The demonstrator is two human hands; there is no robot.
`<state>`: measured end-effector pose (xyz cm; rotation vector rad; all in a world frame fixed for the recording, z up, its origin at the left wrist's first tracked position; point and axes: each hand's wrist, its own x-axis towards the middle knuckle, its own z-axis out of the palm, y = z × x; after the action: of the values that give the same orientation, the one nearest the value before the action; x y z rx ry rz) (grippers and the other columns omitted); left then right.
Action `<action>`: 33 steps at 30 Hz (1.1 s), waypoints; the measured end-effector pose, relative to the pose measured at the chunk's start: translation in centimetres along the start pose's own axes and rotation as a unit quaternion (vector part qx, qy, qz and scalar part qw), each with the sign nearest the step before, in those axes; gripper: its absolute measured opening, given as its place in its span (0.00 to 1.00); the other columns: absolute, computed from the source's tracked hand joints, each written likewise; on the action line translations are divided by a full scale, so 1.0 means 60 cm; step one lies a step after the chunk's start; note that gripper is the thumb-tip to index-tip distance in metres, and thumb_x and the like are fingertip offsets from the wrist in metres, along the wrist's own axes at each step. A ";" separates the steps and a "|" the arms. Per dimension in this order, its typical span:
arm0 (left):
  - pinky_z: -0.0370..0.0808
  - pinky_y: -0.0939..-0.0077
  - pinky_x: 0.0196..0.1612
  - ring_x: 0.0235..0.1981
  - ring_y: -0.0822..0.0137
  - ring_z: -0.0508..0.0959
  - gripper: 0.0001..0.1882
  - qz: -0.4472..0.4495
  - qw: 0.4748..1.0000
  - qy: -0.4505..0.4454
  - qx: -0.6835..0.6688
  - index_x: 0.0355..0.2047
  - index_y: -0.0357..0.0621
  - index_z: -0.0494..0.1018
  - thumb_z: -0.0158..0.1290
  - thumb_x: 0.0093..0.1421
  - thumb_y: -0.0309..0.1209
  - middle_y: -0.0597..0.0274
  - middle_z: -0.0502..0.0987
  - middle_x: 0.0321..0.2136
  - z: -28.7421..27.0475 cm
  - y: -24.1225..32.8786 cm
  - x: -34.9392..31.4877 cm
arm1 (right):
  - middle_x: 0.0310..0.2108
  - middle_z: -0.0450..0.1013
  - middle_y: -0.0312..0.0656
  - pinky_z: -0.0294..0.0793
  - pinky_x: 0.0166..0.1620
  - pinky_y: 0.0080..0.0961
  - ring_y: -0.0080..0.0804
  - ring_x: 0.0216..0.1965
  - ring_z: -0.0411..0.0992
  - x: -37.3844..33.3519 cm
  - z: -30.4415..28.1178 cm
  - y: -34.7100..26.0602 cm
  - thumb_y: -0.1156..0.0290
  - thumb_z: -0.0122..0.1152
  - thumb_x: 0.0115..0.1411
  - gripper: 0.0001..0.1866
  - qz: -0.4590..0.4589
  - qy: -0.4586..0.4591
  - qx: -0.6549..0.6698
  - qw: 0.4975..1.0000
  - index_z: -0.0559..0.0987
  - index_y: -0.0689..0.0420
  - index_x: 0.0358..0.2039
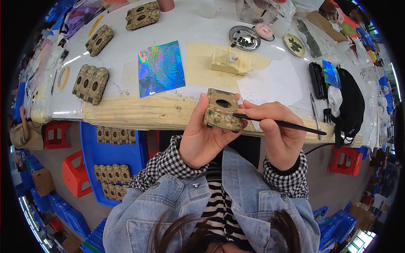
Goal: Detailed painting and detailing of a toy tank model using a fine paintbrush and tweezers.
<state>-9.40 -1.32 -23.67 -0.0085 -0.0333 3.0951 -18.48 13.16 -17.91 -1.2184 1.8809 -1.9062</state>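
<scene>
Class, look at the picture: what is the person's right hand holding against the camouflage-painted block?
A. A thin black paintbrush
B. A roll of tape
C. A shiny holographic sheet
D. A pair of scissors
A: the right hand grips a thin black paintbrush whose tip meets the camouflage-painted block held in the left hand.

Camouflage tan, green and brown against a white table

The small block (222, 110) in the left hand (201, 137) was tan with green and brown blotches; the brush (278, 122) in the right hand (278, 135) was black. The cuffs (168, 162) were black-and-white checked, the jacket (168, 206) pale blue denim, the shirt (215, 198) black-and-white striped. A foil sheet (161, 67) shimmered in rainbow blues and greens on the white table (122, 42). The stools (76, 173) were red, the tray (114, 156) blue.
</scene>
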 end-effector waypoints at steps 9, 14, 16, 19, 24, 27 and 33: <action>0.77 0.68 0.53 0.52 0.55 0.73 0.37 -0.002 1.000 0.003 0.004 0.63 0.34 0.48 0.32 0.67 0.54 0.46 0.60 0.59 -0.001 -0.001 -0.001 | 0.34 0.77 0.45 0.71 0.49 0.27 0.30 0.37 0.75 -0.004 -0.003 0.002 0.76 0.58 0.60 0.08 0.010 0.001 0.004 1.000 0.80 0.65 0.38; 0.77 0.68 0.53 0.52 0.56 0.73 0.37 0.001 1.000 0.018 0.008 0.63 0.34 0.48 0.32 0.67 0.55 0.46 0.60 0.59 0.004 -0.001 -0.001 | 0.33 0.77 0.45 0.71 0.46 0.25 0.29 0.36 0.74 -0.003 0.000 0.003 0.76 0.58 0.60 0.08 0.006 0.008 0.006 1.000 0.80 0.65 0.38; 0.77 0.69 0.53 0.52 0.56 0.73 0.37 -0.006 1.000 0.002 0.015 0.63 0.34 0.48 0.32 0.67 0.54 0.46 0.60 0.59 -0.001 0.001 -0.001 | 0.33 0.77 0.45 0.71 0.46 0.24 0.29 0.36 0.74 -0.003 0.000 0.003 0.76 0.58 0.60 0.08 0.004 0.007 0.004 1.000 0.80 0.64 0.38; 0.77 0.69 0.53 0.52 0.56 0.73 0.37 -0.004 1.000 0.002 0.011 0.63 0.34 0.48 0.32 0.67 0.54 0.46 0.60 0.59 0.000 0.000 -0.001 | 0.34 0.77 0.45 0.71 0.46 0.24 0.29 0.36 0.74 -0.003 0.001 0.002 0.76 0.58 0.60 0.08 0.011 0.008 0.008 1.000 0.80 0.64 0.38; 0.76 0.67 0.53 0.51 0.57 0.74 0.34 -0.005 1.000 0.019 0.016 0.61 0.36 0.53 0.31 0.68 0.53 0.50 0.66 0.54 0.007 0.001 -0.001 | 0.34 0.77 0.45 0.71 0.45 0.24 0.29 0.36 0.74 -0.005 0.000 0.001 0.76 0.58 0.60 0.08 0.019 0.009 0.014 1.000 0.80 0.65 0.38; 0.76 0.69 0.54 0.53 0.59 0.72 0.35 0.001 1.000 0.021 0.021 0.62 0.36 0.52 0.31 0.68 0.54 0.50 0.63 0.57 0.008 0.000 -0.001 | 0.34 0.77 0.45 0.71 0.45 0.23 0.29 0.36 0.74 -0.007 0.003 0.005 0.76 0.57 0.60 0.08 0.021 0.020 0.034 0.999 0.80 0.65 0.38; 0.74 0.70 0.56 0.56 0.61 0.70 0.35 -0.002 1.000 0.007 0.026 0.62 0.37 0.52 0.32 0.67 0.54 0.49 0.61 0.59 0.004 0.001 0.000 | 0.34 0.77 0.45 0.71 0.44 0.23 0.29 0.37 0.74 -0.007 0.002 0.006 0.76 0.57 0.60 0.08 0.016 0.021 0.024 0.999 0.80 0.65 0.38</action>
<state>-9.37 -1.38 -23.45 -0.0293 0.0462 3.0910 -18.30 13.26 -18.43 -1.1352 1.8535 -1.9627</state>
